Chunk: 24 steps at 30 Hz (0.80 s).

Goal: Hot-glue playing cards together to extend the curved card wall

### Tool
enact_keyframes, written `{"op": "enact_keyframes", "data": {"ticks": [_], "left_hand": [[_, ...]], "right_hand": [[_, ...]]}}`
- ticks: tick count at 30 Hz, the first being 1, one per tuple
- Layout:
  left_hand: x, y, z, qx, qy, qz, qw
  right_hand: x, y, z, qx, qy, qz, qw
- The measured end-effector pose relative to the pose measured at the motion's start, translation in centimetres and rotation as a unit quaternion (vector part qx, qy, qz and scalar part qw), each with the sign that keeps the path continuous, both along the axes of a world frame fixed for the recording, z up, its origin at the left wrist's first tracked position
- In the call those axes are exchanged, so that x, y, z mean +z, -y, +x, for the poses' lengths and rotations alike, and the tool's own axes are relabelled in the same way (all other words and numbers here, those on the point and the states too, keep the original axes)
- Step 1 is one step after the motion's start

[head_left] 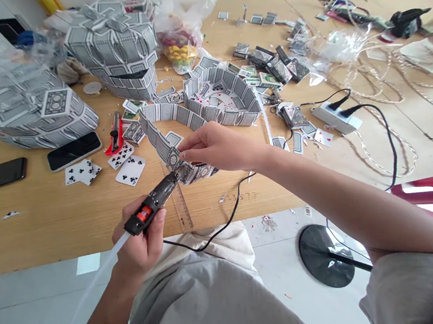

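My left hand (139,242) is wrapped around a black hot glue gun (157,197), with a long white glue stick (100,268) trailing from its back end. The gun's nozzle points at the lower edge of a curved strip of folded playing cards (156,136). Pinched between the fingers of my right hand (208,145) is the near part of that strip, just above the nozzle. Whether the nozzle touches the cards I cannot tell. Under the strip lies a clear ruler (183,208). Behind it stands a walled basket made of playing cards (222,115).
Card-built boxes (112,44) stand at the left, near two phones (75,151), a red utility knife (115,134) and loose cards (131,170). Card packs (272,61), a white power strip (336,118) and rope (368,81) lie to the right. A black cord (234,206) crosses the table's front edge.
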State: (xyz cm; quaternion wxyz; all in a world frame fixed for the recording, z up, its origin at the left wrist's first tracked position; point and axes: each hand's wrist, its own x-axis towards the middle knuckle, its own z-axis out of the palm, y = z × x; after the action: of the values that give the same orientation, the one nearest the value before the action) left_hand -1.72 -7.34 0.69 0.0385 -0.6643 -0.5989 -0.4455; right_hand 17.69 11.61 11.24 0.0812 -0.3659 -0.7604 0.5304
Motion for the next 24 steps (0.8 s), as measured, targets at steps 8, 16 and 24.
{"op": "enact_keyframes", "data": {"ticks": [8, 16, 24], "left_hand": [[-0.6, 0.38, -0.32, 0.028, -0.019, -0.006, 0.999], [-0.84, 0.65, -0.65, 0.025, -0.053, 0.004, 0.998], [-0.36, 1.02, -0.21, 0.007, -0.038, -0.007, 0.999]], "right_hand": [[-0.11, 0.04, 0.1, 0.007, -0.009, 0.007, 1.0], [-0.35, 0.01, 0.01, 0.005, -0.014, 0.013, 1.0], [-0.24, 0.02, 0.06, 0.003, -0.006, 0.005, 1.0]]}}
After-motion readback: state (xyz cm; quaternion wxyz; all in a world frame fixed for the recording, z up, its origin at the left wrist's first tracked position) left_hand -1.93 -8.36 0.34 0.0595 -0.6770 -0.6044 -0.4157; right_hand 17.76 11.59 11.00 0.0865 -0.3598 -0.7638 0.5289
